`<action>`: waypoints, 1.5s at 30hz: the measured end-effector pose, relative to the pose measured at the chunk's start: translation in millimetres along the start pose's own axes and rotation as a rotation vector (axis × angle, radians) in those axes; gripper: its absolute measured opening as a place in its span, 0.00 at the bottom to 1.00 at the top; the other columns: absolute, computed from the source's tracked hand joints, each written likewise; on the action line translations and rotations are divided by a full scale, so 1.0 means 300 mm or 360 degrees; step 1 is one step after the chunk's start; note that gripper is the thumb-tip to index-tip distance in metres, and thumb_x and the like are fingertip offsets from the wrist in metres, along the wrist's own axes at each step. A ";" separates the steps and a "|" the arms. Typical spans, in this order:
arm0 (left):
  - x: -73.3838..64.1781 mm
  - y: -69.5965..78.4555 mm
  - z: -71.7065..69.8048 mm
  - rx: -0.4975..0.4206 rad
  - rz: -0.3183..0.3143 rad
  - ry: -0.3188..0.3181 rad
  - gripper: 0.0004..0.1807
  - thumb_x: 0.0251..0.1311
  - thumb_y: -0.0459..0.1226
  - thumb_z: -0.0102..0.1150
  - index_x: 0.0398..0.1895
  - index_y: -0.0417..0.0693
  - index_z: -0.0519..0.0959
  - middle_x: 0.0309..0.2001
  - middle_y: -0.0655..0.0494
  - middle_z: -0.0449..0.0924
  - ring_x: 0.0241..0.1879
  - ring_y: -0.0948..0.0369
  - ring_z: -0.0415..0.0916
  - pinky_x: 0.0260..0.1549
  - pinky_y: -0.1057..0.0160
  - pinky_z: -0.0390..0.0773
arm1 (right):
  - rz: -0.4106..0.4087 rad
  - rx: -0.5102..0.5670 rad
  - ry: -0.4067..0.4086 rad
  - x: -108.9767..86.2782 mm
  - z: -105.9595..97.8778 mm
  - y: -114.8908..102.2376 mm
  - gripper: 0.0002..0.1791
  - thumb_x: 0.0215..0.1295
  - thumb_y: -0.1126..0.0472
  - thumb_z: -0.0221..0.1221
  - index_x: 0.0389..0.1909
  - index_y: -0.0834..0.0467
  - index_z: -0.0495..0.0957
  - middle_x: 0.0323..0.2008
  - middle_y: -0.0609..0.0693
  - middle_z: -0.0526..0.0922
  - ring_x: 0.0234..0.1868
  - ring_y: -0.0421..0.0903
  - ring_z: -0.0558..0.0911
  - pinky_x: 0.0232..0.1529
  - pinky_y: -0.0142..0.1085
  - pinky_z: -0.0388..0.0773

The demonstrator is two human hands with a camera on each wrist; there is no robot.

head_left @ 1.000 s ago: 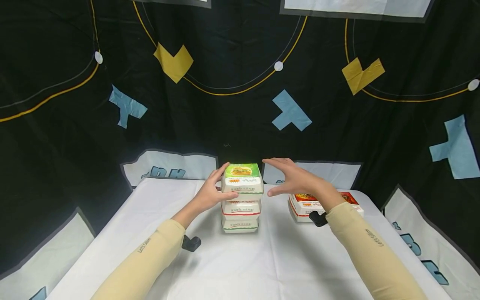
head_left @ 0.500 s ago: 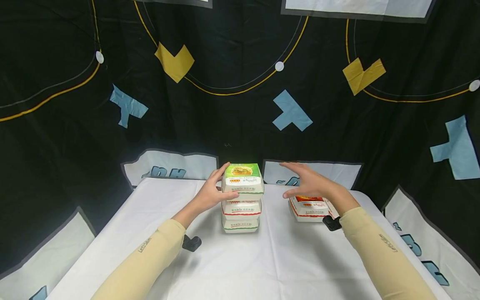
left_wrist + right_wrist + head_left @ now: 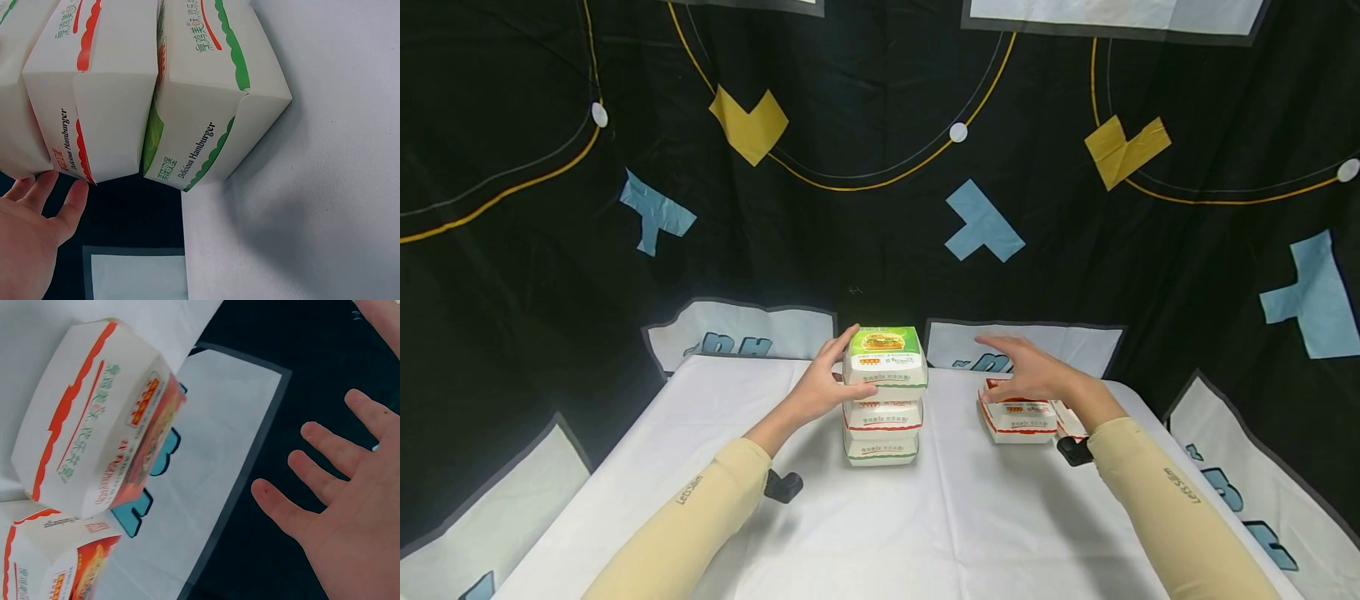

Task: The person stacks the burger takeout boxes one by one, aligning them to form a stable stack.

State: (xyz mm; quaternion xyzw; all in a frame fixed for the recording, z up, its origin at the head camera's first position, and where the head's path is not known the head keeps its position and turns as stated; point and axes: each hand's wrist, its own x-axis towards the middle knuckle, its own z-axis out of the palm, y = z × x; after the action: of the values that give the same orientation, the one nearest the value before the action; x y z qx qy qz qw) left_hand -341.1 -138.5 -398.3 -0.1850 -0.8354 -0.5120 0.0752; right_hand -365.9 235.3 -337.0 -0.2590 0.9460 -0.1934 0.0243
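Grasping: left hand (image 3: 816, 390) on white cardboard burger box with green printed lid (image 3: 886, 371); right hand (image 3: 1037, 372) free, fingers spread.

Green-lidded box tops an upright three-box stack (image 3: 882, 429) on white cloth (image 3: 880, 533). Slightly farther, right hand is over white cardboard box with red printed lid (image 3: 1018, 425): looks like a reach step; picking up would need fingers closing round its sides. Thumb contact unclear. Second red-lidded box (image 3: 47, 556) beside it: mostly hidden behind right wrist, cut off in wrist view.
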 end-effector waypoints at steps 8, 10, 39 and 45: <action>-0.001 0.001 0.002 -0.0005 0.0000 -0.0005 0.56 0.51 0.51 0.76 0.79 0.74 0.50 0.75 0.54 0.57 0.71 0.52 0.61 0.57 0.52 0.75 | 0.0057 0.0023 -0.0038 0.001 0.024 0.053 0.56 0.51 0.39 0.74 0.78 0.49 0.57 0.78 0.58 0.55 0.77 0.64 0.51 0.69 0.70 0.55; -0.001 0.004 0.002 -0.0015 0.0004 -0.0008 0.56 0.51 0.50 0.76 0.79 0.74 0.50 0.75 0.54 0.57 0.71 0.51 0.61 0.57 0.52 0.75 | 0.0078 0.0018 -0.0043 0.002 0.031 0.063 0.55 0.52 0.39 0.73 0.78 0.47 0.57 0.78 0.59 0.55 0.77 0.65 0.51 0.68 0.71 0.55; 0.001 -0.001 0.001 -0.0015 -0.0009 0.0011 0.57 0.49 0.50 0.78 0.79 0.74 0.50 0.74 0.55 0.57 0.71 0.52 0.62 0.55 0.53 0.76 | 0.0223 -0.0079 -0.0182 0.007 0.108 0.166 0.57 0.50 0.44 0.75 0.79 0.47 0.55 0.77 0.62 0.57 0.75 0.67 0.53 0.67 0.73 0.54; -0.001 -0.001 0.002 -0.0009 0.0001 0.0003 0.57 0.50 0.50 0.77 0.80 0.72 0.50 0.74 0.54 0.57 0.72 0.51 0.61 0.56 0.53 0.76 | 0.0226 -0.0137 -0.0218 0.014 0.124 0.173 0.58 0.49 0.44 0.76 0.78 0.49 0.56 0.76 0.64 0.57 0.74 0.70 0.53 0.67 0.74 0.53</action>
State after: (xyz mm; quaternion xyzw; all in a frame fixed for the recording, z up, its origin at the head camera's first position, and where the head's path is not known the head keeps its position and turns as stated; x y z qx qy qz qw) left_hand -340.9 -138.2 -399.0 -0.1852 -0.8338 -0.5146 0.0756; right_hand -389.0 261.0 -390.8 -0.2046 0.9656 -0.1321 0.0913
